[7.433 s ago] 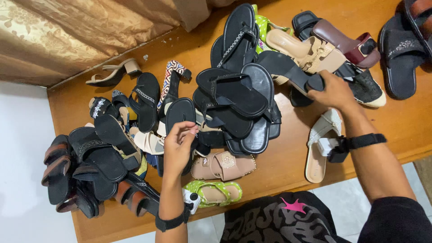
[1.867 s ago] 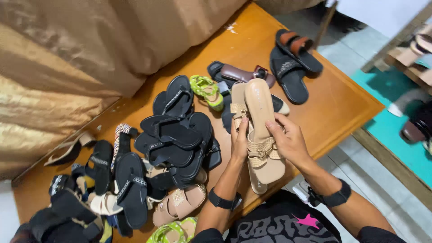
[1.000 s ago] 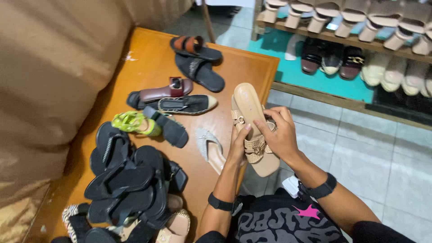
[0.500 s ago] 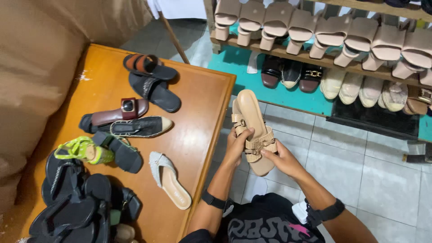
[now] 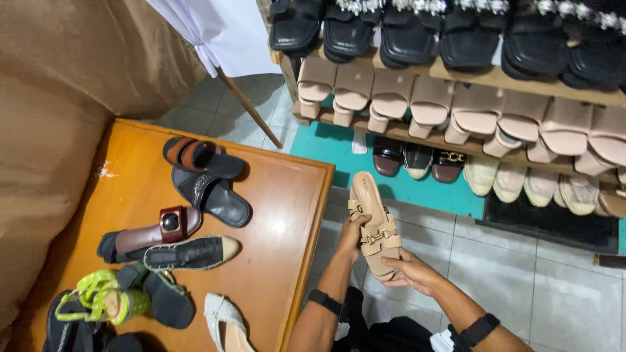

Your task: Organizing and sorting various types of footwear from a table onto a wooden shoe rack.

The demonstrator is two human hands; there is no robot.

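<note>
Both of my hands hold a pair of beige flat sandals [image 5: 374, 221] with gold buckles, stacked together, off the right edge of the table and over the tiled floor. My left hand [image 5: 353, 233] grips their left side near the straps. My right hand [image 5: 413, 272] supports the heel end from below. Each wrist wears a black band. The sandals point toward a shoe rack [image 5: 495, 77] ahead.
An orange wooden table [image 5: 280, 215] at left carries brown, black, maroon, green and white sandals. The rack holds rows of black and beige shoes, with more pairs on a teal floor strip [image 5: 417, 186]. A brown curtain [image 5: 59, 98] hangs at left.
The view has swung right from the shoe pile to the rack. My hands picked up the beige sandals and carried them off the table edge, out over the floor.
</note>
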